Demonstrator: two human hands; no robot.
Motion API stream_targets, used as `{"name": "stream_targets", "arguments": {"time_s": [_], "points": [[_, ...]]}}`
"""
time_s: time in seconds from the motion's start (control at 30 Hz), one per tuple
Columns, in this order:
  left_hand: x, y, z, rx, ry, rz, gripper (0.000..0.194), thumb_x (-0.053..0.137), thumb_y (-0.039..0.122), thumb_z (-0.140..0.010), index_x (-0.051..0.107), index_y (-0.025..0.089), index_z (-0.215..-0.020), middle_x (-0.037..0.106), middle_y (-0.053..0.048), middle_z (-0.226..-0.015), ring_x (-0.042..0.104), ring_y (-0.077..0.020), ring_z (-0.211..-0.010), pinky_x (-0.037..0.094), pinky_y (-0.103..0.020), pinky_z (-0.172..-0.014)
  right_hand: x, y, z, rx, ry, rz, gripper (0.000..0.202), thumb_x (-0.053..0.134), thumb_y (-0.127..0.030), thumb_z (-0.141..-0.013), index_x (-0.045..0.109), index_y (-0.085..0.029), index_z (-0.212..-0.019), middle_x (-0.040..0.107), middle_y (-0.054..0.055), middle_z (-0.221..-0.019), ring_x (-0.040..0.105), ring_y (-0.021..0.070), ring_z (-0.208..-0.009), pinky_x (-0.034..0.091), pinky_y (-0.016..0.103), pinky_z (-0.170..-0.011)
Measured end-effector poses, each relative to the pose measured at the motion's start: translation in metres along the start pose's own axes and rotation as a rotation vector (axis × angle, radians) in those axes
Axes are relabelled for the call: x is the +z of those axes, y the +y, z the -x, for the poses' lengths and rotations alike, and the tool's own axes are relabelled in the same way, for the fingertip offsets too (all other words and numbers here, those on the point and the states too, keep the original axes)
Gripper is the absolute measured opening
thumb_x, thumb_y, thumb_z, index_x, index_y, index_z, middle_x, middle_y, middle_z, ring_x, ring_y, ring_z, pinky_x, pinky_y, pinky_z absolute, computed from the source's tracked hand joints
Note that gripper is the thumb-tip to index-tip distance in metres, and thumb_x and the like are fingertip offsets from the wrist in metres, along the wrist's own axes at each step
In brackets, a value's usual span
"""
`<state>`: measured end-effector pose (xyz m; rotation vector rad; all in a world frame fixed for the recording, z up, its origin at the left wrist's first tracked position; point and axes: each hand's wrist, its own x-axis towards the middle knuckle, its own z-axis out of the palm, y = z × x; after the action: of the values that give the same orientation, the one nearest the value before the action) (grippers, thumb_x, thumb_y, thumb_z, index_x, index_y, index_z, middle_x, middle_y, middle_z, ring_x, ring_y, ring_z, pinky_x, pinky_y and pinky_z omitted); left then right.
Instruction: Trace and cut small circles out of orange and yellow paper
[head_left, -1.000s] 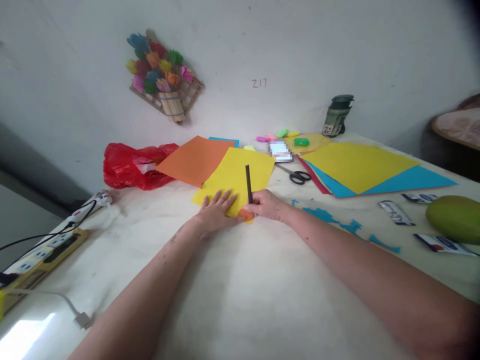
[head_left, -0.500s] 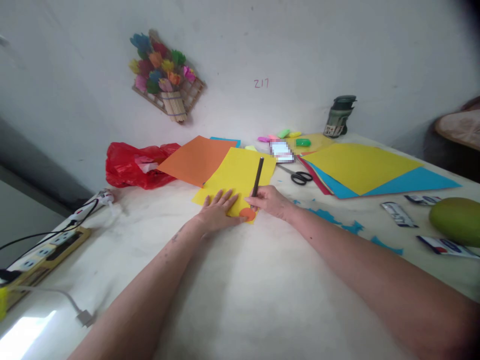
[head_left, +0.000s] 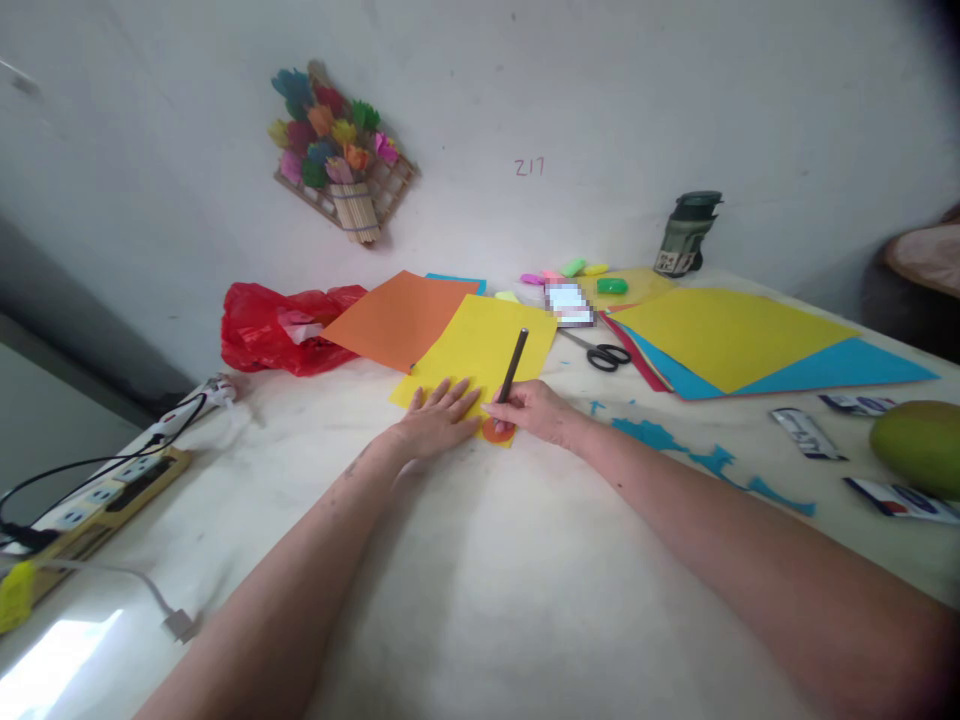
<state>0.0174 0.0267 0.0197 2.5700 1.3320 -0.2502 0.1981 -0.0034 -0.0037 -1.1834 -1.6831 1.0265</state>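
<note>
My left hand (head_left: pixel 439 422) lies flat with its fingers spread on a yellow sheet (head_left: pixel 480 345). A dark pen (head_left: pixel 514 362) leans upright in my right hand (head_left: pixel 538 412), whose fingers are closed round its lower part. Beneath the right fingertips, at the sheet's near corner, is a small orange disc (head_left: pixel 496 432). The pen's tip is hidden by the fingers. An orange sheet (head_left: pixel 405 318) adjoins the yellow one on the left. Black-handled scissors (head_left: pixel 606 356) rest to the right of it.
Blue paper scraps (head_left: pixel 652 434) lie right of my right hand. Farther right are stacked coloured sheets (head_left: pixel 735 335), small packets (head_left: pixel 806 434) and a green fruit (head_left: pixel 919 447). Behind stand a phone (head_left: pixel 570 304) and bottle (head_left: pixel 686 235). A red bag (head_left: pixel 262 330) and power strip (head_left: pixel 112 495) are left.
My right hand has moved slightly down and toward the orange disc, with the pen. My left thumb has drawn back from the disc. The whole view has shifted a little.
</note>
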Motion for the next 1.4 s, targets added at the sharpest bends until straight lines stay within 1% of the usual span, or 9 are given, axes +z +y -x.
{"name": "stream_targets", "arguments": {"time_s": [0.13,0.27,0.47,0.8,1.03,1.17,1.4], "points": [[0.000,-0.003,-0.001,-0.001,0.008,-0.018,0.059,0.008,0.057,-0.083,0.010,0.036,-0.139,-0.001,0.008,-0.147,-0.005,-0.0212,-0.134,-0.003,-0.053,-0.103,0.001,0.004,-0.001,-0.028,0.004,0.053,0.030,0.059,-0.044,-0.070,0.060,-0.014,-0.067,0.062,0.002,-0.057,0.058,0.0122,-0.054,0.047,0.025,-0.058],[0.000,-0.003,-0.001,0.001,0.021,-0.025,0.061,0.013,0.057,-0.083,0.011,0.035,-0.139,0.000,0.007,-0.147,-0.004,-0.0215,-0.134,-0.002,-0.052,-0.104,0.002,0.010,-0.003,-0.033,0.017,0.092,0.032,0.058,-0.046,-0.070,0.061,-0.014,-0.065,0.062,0.002,-0.056,0.058,0.0116,-0.053,0.046,0.023,-0.057],[0.002,-0.006,-0.002,0.024,0.016,-0.026,0.063,0.013,0.060,-0.081,0.011,0.034,-0.139,-0.001,0.008,-0.147,-0.006,-0.0214,-0.134,-0.002,-0.051,-0.104,0.003,0.016,-0.005,-0.026,0.025,0.144,0.034,0.059,-0.048,-0.070,0.062,-0.015,-0.060,0.063,0.002,-0.056,0.057,0.0116,-0.053,0.044,0.022,-0.054],[0.004,-0.009,-0.004,0.030,0.007,-0.028,0.067,0.011,0.064,-0.080,0.008,0.034,-0.140,-0.002,0.007,-0.147,-0.007,-0.0230,-0.134,-0.001,-0.051,-0.104,0.004,0.010,-0.005,-0.010,0.032,0.256,0.036,0.058,-0.048,-0.070,0.061,-0.016,-0.055,0.062,0.002,-0.055,0.055,0.0108,-0.051,0.041,0.022,-0.052],[0.004,-0.008,-0.005,0.024,-0.003,-0.037,0.067,0.012,0.063,-0.081,0.007,0.032,-0.140,-0.003,0.006,-0.147,-0.007,-0.0233,-0.134,-0.001,-0.052,-0.104,0.006,0.011,-0.006,-0.011,0.045,0.299,0.037,0.058,-0.050,-0.069,0.061,-0.016,-0.054,0.063,0.001,-0.054,0.057,0.0111,-0.051,0.041,0.021,-0.051],[0.003,-0.008,-0.005,0.026,-0.012,-0.051,0.068,0.011,0.063,-0.081,0.007,0.031,-0.140,-0.004,0.006,-0.147,-0.008,-0.0243,-0.134,-0.001,-0.052,-0.104,0.006,0.013,-0.007,-0.034,0.051,0.312,0.036,0.057,-0.050,-0.071,0.062,-0.017,-0.057,0.063,0.000,-0.053,0.057,0.0106,-0.050,0.040,0.020,-0.050],[0.002,-0.007,-0.004,0.025,-0.020,-0.047,0.067,0.011,0.063,-0.081,0.005,0.032,-0.140,-0.005,0.006,-0.147,-0.008,-0.0232,-0.134,-0.001,-0.052,-0.104,0.006,0.009,-0.006,-0.021,0.051,0.332,0.036,0.059,-0.049,-0.070,0.061,-0.017,-0.054,0.063,0.001,-0.053,0.057,0.0112,-0.050,0.041,0.021,-0.050]]}}
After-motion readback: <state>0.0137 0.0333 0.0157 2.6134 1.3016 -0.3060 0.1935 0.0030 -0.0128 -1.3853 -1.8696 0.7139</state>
